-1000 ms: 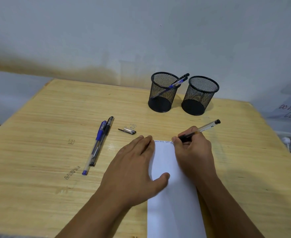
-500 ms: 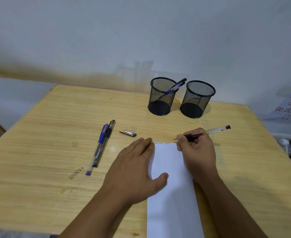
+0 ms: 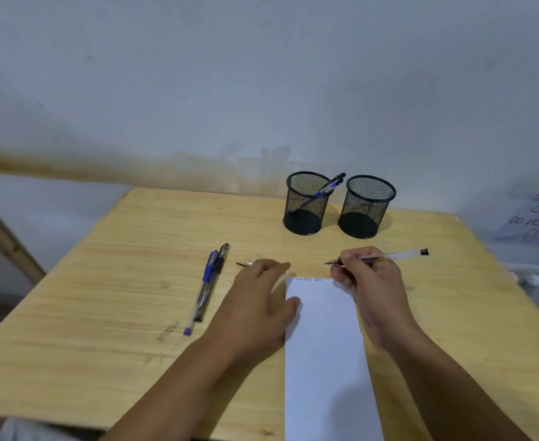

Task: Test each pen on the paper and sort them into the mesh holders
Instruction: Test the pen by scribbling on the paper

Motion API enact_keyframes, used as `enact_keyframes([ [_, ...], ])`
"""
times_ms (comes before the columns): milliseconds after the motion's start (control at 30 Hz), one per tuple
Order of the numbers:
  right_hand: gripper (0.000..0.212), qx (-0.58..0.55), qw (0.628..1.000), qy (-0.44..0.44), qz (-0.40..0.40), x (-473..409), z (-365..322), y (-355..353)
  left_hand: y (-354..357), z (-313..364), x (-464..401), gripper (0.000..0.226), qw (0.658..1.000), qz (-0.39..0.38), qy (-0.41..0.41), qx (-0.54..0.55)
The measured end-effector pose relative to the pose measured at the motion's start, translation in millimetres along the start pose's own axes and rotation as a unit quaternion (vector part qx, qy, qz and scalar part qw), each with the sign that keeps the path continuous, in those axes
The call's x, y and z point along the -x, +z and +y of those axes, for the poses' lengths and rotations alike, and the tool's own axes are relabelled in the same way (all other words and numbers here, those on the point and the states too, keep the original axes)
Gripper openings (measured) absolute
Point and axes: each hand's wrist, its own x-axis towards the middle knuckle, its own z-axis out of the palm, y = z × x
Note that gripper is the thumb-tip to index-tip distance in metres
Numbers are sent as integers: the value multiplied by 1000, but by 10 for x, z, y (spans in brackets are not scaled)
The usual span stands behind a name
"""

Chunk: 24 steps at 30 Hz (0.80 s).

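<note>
My right hand [image 3: 370,281] grips a clear pen [image 3: 392,256] with a black end, held level above the table, its tip pointing left past the top of the paper. The white paper strip [image 3: 325,345] lies in front of me with small scribbles along its top edge. My left hand [image 3: 258,300] hovers at the paper's left edge, fingers apart, stretched toward a small pen cap [image 3: 244,264]. A blue pen [image 3: 202,291] and a black pen [image 3: 212,281] lie side by side to the left. Two black mesh holders stand at the back: the left holder [image 3: 306,205] contains pens, the right holder [image 3: 365,208] looks empty.
The wooden table [image 3: 102,297] ends at a pale wall behind the holders. A printed sign [image 3: 538,221] and cables lie off the right edge. A wooden frame piece [image 3: 3,240] leans at the far left.
My right hand lifted the pen off the paper and turned it level. My left hand left the paper and shifted up-left toward the cap.
</note>
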Motion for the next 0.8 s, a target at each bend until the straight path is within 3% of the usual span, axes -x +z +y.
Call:
enact_keyframes([
  [67, 11, -7, 1000, 3, -5, 26, -36, 18, -86, -34, -100, 40, 998, 36, 1, -55],
  [167, 11, -11, 1000, 2, -28, 72, -60, 19, -198, -102, -264, 30, 986, 58, -5, -158],
  [333, 14, 22, 999, 1, -37, 136, -31, -38, -331, -191, -430, 30, 962, -25, -8, -272],
  [500, 13, 46, 998, 7, -43, 223, 39, -103, -354, -255, -455, 26, 952, -41, -16, -304],
  [633, 4, 53, 997, -1, -50, 351, 56, -163, -341, -182, -272, 12, 982, 7, -46, -184],
  [700, 7, 50, 998, -9, -45, 323, -14, -135, -383, -71, -261, 7, 994, 35, -85, -56],
  [800, 12, -12, 998, -49, -36, 251, -243, -278, -436, 362, -417, 6, 979, 84, -113, 150],
])
